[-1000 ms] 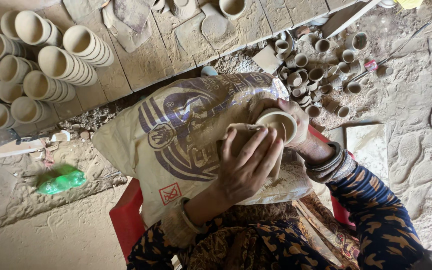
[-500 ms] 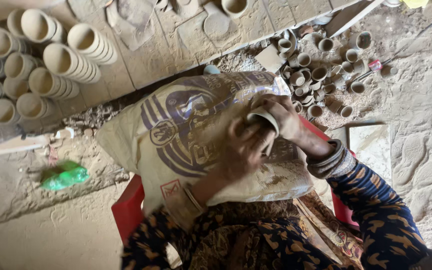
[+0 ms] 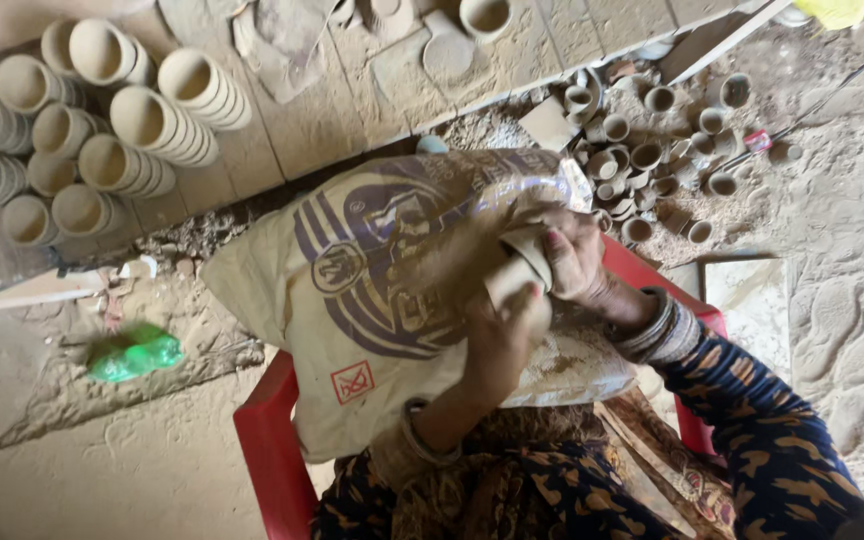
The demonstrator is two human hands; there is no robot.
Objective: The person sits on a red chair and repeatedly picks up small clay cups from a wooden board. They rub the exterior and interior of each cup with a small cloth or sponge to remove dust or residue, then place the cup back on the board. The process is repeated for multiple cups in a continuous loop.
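She wears dark navy sleeves (image 3: 752, 420) patterned with orange-brown shapes, stacked bangles (image 3: 657, 325) at three o'clock on one wrist, and a thin bracelet (image 3: 420, 440) on the other.

Both hands' fingers (image 3: 530, 296) wrapped around a small clay cup (image 3: 522, 268), over a printed sack (image 3: 392, 290) on a red chair (image 3: 270, 455)

Your left hand (image 3: 497, 345) curls its fingers closed at centre, forearm rising from near; your right hand (image 3: 572, 258) wraps closed just beyond it, its patterned-sleeved arm bent in from the right.
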